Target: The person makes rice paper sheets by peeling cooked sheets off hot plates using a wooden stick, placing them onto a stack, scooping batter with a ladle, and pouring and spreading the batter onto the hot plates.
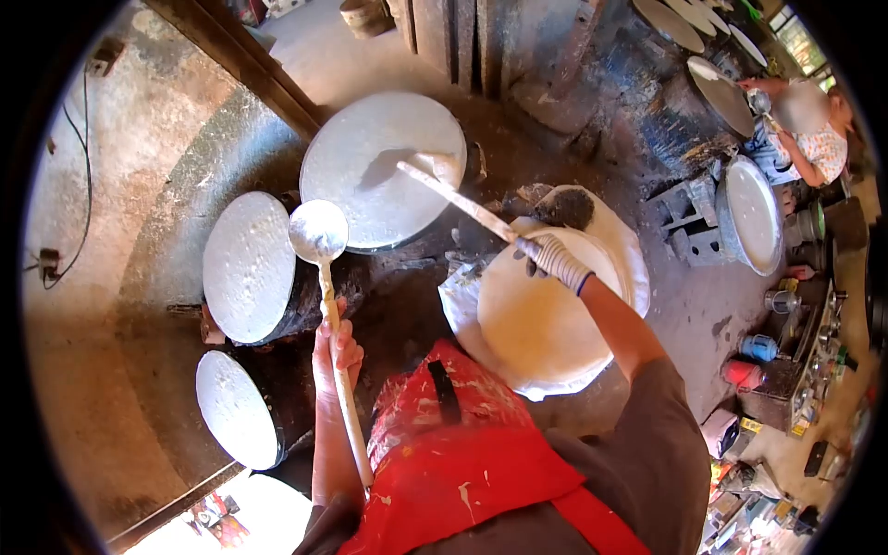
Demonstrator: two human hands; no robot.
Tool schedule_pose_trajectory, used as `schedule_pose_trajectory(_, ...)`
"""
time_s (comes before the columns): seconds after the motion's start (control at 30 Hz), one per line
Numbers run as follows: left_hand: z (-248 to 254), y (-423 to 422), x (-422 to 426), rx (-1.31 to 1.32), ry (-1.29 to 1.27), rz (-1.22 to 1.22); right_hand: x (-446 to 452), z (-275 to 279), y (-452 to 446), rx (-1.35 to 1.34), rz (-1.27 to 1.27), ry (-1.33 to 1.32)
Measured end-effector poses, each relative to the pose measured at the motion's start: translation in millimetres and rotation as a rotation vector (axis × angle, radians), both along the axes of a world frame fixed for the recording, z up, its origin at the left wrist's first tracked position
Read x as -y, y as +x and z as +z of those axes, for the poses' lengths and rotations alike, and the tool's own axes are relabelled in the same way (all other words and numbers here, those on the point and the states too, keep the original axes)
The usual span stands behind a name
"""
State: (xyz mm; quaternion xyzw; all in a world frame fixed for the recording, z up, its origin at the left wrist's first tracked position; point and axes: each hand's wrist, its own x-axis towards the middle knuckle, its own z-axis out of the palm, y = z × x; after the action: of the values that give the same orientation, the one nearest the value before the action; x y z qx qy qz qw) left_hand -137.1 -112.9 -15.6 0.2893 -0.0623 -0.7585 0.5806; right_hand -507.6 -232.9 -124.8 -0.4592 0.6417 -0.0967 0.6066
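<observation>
Ladle (319, 233) in the left grip (338, 350), fingers wrapped round its handle, bowl just beyond; gloved right grip (555, 263) closed round a pale stick (460, 202), far end over the large pan (370, 249) ahead; white contents already in that pan and in two smaller pans (204, 273) left of the left grip; pale contents in the lined tub (633, 268) below the right grip; ladle not dipped; amount left can't be told.
</observation>
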Motion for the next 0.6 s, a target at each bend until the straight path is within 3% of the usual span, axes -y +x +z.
schedule_pose_trajectory(0.07, 3, 2, -2, 0.021, 0.001, 0.011, 29, -11, -7, 0.040, -0.025, -0.089)
schedule_pose_trajectory(0.1, 3, 4, -3, 0.004, 0.000, 0.013, 48, -11, -6, -0.085, 0.022, -0.040)
schedule_pose_trajectory(0.2, 1, 10, -7, 0.025, -0.020, 0.017, 94, -25, 11, -0.076, -0.031, -0.236)
schedule_pose_trajectory(0.27, -1, 14, -9, 0.019, -0.011, 0.024, 128, -45, 27, -0.277, -0.012, -0.464)
schedule_pose_trajectory(0.3, -1, 16, -11, 0.015, 0.000, 0.032, 120, 0, 40, -0.367, 0.116, -0.600)
schedule_pose_trajectory(0.43, 1, 26, -15, 0.007, -0.025, 0.045, 75, 30, 57, -0.352, 0.114, -1.103)
schedule_pose_trajectory(0.57, 0, 37, -19, 0.012, -0.005, 0.053, 54, 23, 54, -0.674, 0.177, -0.812)
schedule_pose_trajectory(0.6, -2, 38, -19, 0.012, -0.010, 0.044, 49, 14, 64, -0.639, 0.230, -0.829)
